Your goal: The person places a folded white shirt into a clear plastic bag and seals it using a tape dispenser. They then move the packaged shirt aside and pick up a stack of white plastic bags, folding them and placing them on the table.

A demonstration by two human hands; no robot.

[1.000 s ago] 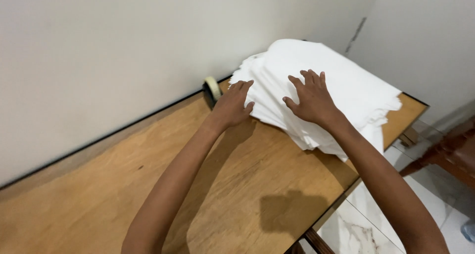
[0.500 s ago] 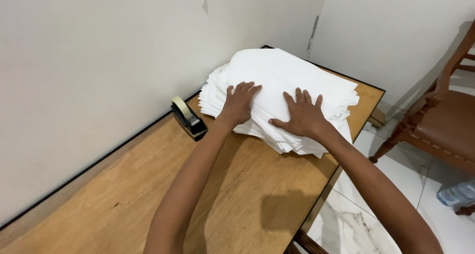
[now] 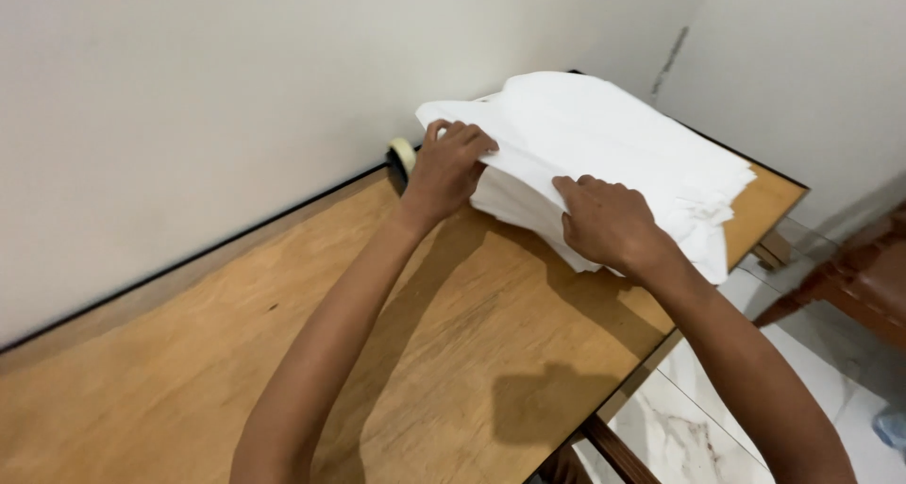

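A stack of white cloths (image 3: 604, 154) sits at the far end of the wooden table (image 3: 377, 352), against the wall. The left hand (image 3: 448, 168) grips the stack's near corner, fingers curled over the top layers. The right hand (image 3: 609, 222) clasps the front edge, fingertips tucked between layers. A tape roll (image 3: 404, 154) lies just beside the left hand. Judgement: an even hold with both hands, thumbs under the same layer, would stop the sheets skewing.
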